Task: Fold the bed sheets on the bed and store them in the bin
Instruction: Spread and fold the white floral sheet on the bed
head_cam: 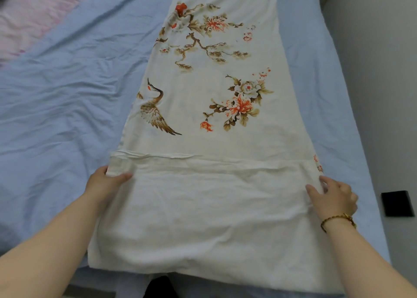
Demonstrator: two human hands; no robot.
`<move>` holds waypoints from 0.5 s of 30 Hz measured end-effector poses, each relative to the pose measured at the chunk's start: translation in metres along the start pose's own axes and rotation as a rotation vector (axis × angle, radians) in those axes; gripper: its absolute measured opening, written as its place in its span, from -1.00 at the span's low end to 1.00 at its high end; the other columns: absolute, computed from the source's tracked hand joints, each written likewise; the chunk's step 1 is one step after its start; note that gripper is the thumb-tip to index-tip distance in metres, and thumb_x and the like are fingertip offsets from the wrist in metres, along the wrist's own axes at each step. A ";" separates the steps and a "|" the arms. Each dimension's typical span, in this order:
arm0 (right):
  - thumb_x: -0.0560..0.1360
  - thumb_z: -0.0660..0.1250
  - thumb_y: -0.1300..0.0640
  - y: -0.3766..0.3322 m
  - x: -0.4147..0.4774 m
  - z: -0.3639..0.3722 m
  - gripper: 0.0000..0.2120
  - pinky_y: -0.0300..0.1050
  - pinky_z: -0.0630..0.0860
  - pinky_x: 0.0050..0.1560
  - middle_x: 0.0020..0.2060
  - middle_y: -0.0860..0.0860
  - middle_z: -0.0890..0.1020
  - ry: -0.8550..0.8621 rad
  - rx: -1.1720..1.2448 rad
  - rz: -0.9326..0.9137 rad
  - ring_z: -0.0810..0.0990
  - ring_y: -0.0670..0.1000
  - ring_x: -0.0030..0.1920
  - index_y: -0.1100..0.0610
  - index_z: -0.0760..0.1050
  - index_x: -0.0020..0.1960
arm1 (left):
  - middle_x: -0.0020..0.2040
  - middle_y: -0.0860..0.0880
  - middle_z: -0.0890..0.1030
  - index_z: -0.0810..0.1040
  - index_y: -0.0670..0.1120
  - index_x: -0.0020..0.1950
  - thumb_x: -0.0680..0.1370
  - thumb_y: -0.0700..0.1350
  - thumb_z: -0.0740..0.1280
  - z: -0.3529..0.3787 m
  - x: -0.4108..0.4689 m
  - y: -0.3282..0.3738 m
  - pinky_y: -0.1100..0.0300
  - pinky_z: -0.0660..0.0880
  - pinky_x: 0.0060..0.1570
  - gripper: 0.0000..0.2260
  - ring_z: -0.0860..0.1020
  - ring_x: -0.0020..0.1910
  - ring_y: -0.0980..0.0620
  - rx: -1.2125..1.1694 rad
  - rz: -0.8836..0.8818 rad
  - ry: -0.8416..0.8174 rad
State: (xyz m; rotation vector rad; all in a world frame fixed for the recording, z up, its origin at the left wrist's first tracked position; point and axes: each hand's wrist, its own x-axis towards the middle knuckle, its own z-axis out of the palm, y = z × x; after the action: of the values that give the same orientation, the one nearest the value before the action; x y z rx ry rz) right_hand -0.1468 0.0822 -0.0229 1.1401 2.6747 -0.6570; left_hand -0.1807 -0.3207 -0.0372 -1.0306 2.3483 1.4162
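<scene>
- A pink cover lies at 10 o'clock in the view, in the far corner; its edge meets the blue bedding, which is creased and spreads over the whole bed
- The left hand sits at 8 o'clock; its thumb lies on top of the near flap's left corner and the other fingers go behind the cloth, so it pinches that corner; the bare forearm runs back toward 7 o'clock
- The floral sheet lies in 1 long strip down the middle, from 12 o'clock to 6 o'clock, flat on the blue bedding; it is cream, printed with orange flowers, brown branches and 1 crane near its left edge
- The near end of the strip is turned over on itself as a plain cream flap, printed side hidden; the flap's far edge runs straight across between the 2 hands, and its near fold hangs just over the bed's edge at 6 o'clock
- The right hand is at 4 o'clock; its fingers are curled on the flap's right edge and grip it; a beaded bracelet circles the wrist
- A black object lies on the grey floor at 3 o'clock, just beside the bed; what it is cannot be told
</scene>
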 end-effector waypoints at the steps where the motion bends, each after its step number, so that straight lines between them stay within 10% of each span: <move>1: 0.50 0.30 0.04 0.000 0.001 0.000 -0.55 0.02 0.18 0.33 0.32 0.20 0.34 0.015 -0.026 -0.005 0.25 0.21 0.31 0.15 0.38 0.34 | 0.09 -0.18 0.57 0.51 -0.23 0.19 0.48 -0.20 0.38 0.001 0.000 0.001 0.11 0.39 -0.01 -0.71 0.53 0.03 -0.14 -0.063 -0.023 -0.002; 7: 0.51 0.29 0.16 -0.006 0.006 0.000 -0.43 0.03 0.30 0.26 0.33 0.23 0.38 -0.169 0.318 0.142 0.39 0.23 0.27 0.24 0.15 0.44 | -0.20 -0.04 0.56 0.52 -0.08 -0.18 0.51 -0.20 0.33 -0.016 -0.015 0.009 0.19 0.42 -0.25 -0.92 0.51 -0.23 0.02 -0.300 -0.055 -0.142; 10: 0.55 0.18 0.21 -0.003 0.007 0.000 -0.81 -0.08 0.34 -0.12 0.01 0.27 0.53 -0.125 0.285 0.090 0.44 0.16 -0.10 0.30 0.45 0.07 | -0.21 -0.04 0.56 0.55 -0.09 -0.19 0.50 -0.20 0.35 -0.027 -0.015 0.005 0.19 0.43 -0.20 -0.93 0.50 -0.23 0.01 -0.252 0.046 -0.065; 15: 0.56 0.10 0.25 0.001 -0.010 -0.012 -0.73 -0.10 0.16 -0.37 -0.38 0.08 0.31 -0.018 0.430 -0.035 0.26 0.05 -0.35 0.22 0.28 -0.33 | -0.35 0.04 0.65 0.54 -0.09 -0.18 0.53 -0.25 0.28 -0.041 -0.036 0.009 0.23 0.48 -0.19 -0.88 0.55 -0.22 0.01 -0.335 0.130 -0.125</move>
State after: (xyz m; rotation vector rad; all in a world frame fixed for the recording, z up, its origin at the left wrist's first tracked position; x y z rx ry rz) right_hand -0.1392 0.0816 -0.0097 1.1676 2.6142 -1.2870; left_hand -0.1535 -0.3362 0.0079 -0.8442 2.1700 1.9123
